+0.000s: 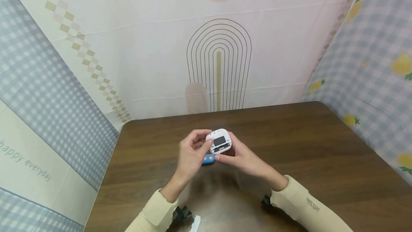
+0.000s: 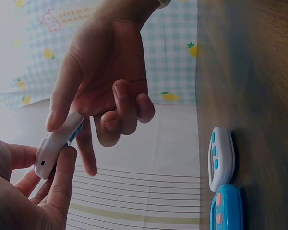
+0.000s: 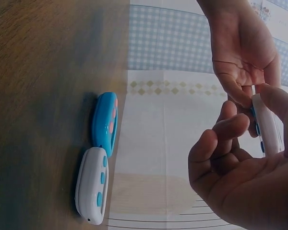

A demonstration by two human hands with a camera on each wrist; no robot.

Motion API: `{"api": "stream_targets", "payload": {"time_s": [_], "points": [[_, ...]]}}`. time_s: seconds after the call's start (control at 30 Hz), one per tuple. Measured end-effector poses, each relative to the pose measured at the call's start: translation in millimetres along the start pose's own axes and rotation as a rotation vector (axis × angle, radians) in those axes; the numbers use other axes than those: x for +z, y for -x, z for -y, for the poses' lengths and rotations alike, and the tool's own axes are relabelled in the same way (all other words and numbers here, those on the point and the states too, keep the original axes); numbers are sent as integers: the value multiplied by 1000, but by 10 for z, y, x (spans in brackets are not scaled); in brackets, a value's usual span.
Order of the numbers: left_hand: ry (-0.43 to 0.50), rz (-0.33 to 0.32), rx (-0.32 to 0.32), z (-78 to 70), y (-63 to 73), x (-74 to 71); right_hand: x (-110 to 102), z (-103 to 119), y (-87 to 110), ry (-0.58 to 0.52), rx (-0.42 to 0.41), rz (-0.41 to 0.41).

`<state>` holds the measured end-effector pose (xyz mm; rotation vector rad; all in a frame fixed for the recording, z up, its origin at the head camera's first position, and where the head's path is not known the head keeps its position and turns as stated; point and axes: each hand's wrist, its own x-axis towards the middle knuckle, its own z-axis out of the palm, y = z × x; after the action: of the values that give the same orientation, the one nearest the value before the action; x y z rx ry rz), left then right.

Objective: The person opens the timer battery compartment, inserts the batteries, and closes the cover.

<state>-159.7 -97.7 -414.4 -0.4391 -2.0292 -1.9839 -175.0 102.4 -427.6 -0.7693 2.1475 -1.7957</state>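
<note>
Both hands hold up a small white rounded-square gadget (image 1: 220,141) with blue buttons, like a digital timer, above the table. Its back faces the head view, showing a dark rectangle and an uncovered slot with a dark thing inside. My left hand (image 1: 190,155) grips the left edge, thumb on the back and fingers (image 2: 62,179) on the button side. Along the opposite edge, my right hand (image 1: 241,156) pinches it, while its other fingers curl loosely in the left wrist view. Below lie a blue timer (image 3: 104,120) with pink buttons and a second white timer (image 3: 90,187).
The brown wooden table (image 1: 289,135) backs onto a patterned white cloth (image 1: 154,63), with checked cloths at both sides. Near the left sleeve lies a narrow white piece (image 1: 195,223). Dark wrist mounts (image 1: 181,213) sit under both sleeves.
</note>
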Motion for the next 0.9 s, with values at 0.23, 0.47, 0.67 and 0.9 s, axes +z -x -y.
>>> {"api": "stream_targets", "payload": {"time_s": [0.23,0.47,0.67,0.9], "points": [[1,-3,-11,-15,4,-20,27,-53,14,115,14,60],[27,8,-10,-19,3,-11,147,-96,64,234,17,150],[34,21,-11,-15,10,-10,237,-132,75,293,-6,217],[6,22,-5,-12,12,-15,325,-191,68,289,-82,316]]}}
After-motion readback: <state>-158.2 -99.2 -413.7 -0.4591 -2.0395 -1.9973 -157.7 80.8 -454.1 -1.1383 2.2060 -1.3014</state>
